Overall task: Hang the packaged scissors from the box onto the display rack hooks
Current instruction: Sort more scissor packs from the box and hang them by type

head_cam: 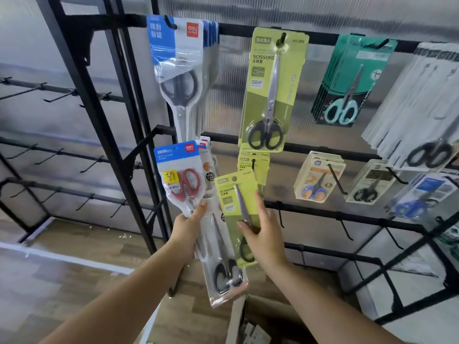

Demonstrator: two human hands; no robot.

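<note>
Box: an open cardboard box sits at the bottom edge, below both forearms; its contents are too blurred to tell
Left hand: the left hand grips a fan of packs, its fingers curled round them; a red-handled scissors pack stands on top, a long black-handled pack hangs below
Right hand: the right hand pinches a green scissors pack, thumb on its front, fingers behind; the pack tilts, just below a hanging green pack
Rack: the black display rack carries a large green pack, a blue-and-white pack and teal packs on its hooks
</note>
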